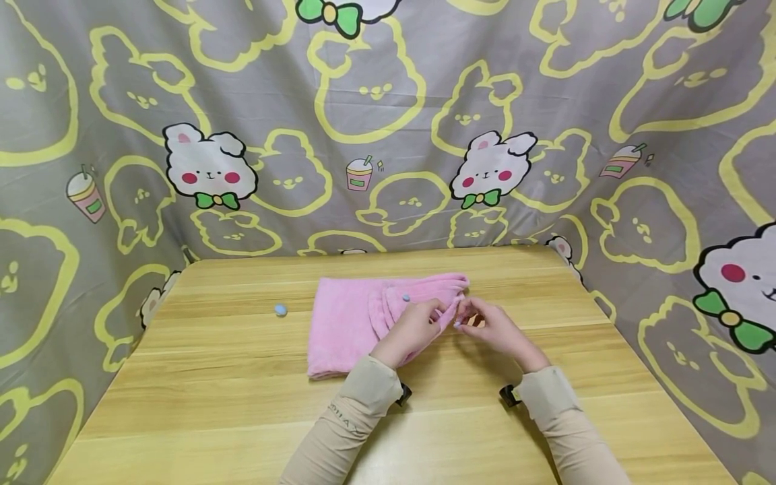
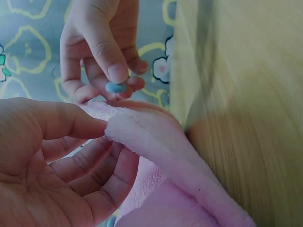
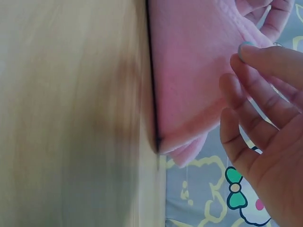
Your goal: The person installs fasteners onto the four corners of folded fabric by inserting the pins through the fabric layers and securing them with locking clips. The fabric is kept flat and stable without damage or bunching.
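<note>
A folded pink plush cloth (image 1: 342,316) lies on the table, its right edge lifted and gathered. My left hand (image 1: 415,330) pinches that edge between thumb and fingers, as the left wrist view shows up close. Just to the right, my right hand (image 1: 494,330) pinches a pin with a light blue head (image 2: 115,87) between thumb and forefinger. Its thin shaft points down at the cloth's edge; whether the tip is inside the fabric I cannot tell. Another small blue piece (image 1: 406,297) sits on the cloth's upper folds, beyond my left hand.
A loose light blue piece (image 1: 281,310) lies on the wooden table (image 1: 212,377), left of the cloth. Grey curtains (image 1: 388,155) printed with yellow outlines and white rabbits hang behind the table and along both sides.
</note>
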Demonstrator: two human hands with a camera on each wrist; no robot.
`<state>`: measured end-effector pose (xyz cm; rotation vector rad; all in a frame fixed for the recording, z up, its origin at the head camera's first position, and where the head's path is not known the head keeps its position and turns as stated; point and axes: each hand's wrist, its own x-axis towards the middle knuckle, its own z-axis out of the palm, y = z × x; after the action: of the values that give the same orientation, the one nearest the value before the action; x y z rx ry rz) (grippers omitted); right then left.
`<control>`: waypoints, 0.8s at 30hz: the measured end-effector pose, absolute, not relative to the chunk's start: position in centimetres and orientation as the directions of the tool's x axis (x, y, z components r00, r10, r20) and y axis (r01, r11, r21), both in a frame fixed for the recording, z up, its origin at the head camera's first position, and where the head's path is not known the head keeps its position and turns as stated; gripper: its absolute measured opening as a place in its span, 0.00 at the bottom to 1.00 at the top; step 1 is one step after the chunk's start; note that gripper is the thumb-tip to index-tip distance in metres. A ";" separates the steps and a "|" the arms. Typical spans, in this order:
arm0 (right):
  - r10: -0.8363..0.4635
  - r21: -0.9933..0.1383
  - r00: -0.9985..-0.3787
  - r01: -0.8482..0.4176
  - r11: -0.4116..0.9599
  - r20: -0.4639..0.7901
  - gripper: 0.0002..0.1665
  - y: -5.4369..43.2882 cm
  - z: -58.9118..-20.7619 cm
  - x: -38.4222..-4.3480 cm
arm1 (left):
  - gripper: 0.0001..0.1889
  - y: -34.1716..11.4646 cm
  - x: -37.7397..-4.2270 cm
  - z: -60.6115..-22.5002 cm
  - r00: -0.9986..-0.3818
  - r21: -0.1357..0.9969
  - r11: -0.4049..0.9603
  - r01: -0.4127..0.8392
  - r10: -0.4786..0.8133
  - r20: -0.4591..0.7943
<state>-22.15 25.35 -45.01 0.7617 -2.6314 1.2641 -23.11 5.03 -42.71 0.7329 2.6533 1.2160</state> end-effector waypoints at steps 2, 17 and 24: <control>-0.388 -0.702 -0.853 -0.513 0.494 0.349 0.22 25.4 -45.2 -22.3 | 0.09 5.1 -23.0 -42.7 -0.865 0.731 0.556 0.396 0.492 0.094; -0.372 -0.565 -0.826 -0.562 0.604 0.424 0.18 25.1 -45.4 -22.2 | 0.07 5.5 -22.4 -42.5 -0.826 0.633 0.589 0.502 0.543 0.150; -0.409 -0.401 -0.719 -0.669 0.626 0.562 0.17 25.0 -45.8 -22.3 | 0.06 5.6 -22.1 -42.3 -0.821 0.617 0.596 0.514 0.550 0.153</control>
<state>-22.34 24.99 -45.79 0.8532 -2.4302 0.8431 -22.06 5.64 -42.32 0.9202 2.7583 1.0406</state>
